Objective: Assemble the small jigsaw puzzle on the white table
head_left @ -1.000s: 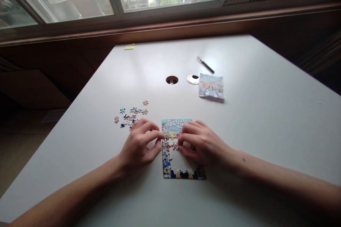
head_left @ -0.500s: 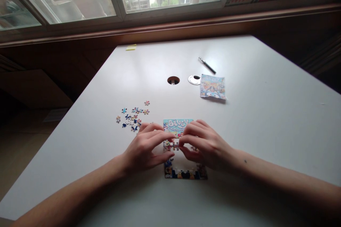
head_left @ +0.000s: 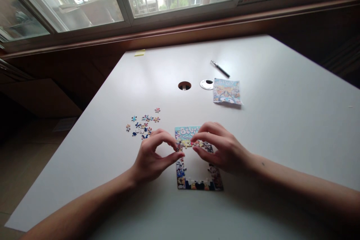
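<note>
A small colourful jigsaw puzzle lies on the white table in front of me, its border built and its middle still bare. My left hand rests at the puzzle's left edge, thumb and forefinger pinched together at a small piece. My right hand hovers over the puzzle's upper right part, thumb and forefinger pinching at pieces near the top row. What the right fingers grip is too small to make out. Several loose puzzle pieces lie scattered to the left of my left hand.
A printed puzzle packet lies further back on the right. Behind it are a black pen, a round metal cap and a cable hole. A yellow sticky note sits at the far edge below the window.
Both hands have lifted their fingers off the puzzle's middle and now pinch near its top row. The bare centre of the puzzle shows more. The camera has shifted slightly left.
</note>
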The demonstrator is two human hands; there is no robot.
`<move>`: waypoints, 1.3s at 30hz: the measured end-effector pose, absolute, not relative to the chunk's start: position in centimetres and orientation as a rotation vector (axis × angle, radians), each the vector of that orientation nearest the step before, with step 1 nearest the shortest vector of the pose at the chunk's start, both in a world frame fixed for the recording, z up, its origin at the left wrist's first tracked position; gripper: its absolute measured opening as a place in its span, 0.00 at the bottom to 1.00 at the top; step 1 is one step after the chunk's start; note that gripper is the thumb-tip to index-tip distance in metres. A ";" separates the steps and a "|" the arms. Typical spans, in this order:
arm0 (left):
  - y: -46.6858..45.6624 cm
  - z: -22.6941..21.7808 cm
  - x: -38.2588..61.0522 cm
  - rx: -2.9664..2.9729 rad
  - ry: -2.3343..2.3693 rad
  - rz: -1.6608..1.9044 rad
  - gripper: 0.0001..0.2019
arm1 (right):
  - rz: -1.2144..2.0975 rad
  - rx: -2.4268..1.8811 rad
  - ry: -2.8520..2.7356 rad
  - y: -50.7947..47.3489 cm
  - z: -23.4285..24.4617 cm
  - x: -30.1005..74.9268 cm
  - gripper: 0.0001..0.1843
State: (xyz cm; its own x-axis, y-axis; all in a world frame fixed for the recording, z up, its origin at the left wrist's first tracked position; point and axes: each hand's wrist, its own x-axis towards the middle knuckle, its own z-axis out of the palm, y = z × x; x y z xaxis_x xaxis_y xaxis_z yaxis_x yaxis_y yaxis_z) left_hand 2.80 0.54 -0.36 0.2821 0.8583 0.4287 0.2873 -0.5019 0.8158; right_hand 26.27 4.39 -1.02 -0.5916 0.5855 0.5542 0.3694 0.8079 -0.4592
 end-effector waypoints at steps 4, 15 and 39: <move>0.6 -0.8 2.7 1.867 1.056 1.234 0.10 | 0.456 -0.758 -2.228 4.9 -1.2 26.5 0.05; 0.6 -0.8 2.4 1.779 1.055 1.184 0.09 | 0.539 -0.764 -2.226 4.9 -1.2 26.6 0.02; 0.9 -0.1 2.2 1.821 1.145 1.184 0.07 | 0.646 -0.811 -2.220 4.9 -1.0 27.0 0.03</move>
State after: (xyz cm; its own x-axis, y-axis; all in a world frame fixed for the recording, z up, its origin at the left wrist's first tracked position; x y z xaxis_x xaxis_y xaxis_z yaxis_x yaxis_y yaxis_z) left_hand 2.19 0.94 -0.11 0.2019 0.9189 0.3388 0.3080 -0.3879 0.8687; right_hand 27.02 4.94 -1.01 -0.5760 0.6992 0.4234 0.3630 0.6829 -0.6339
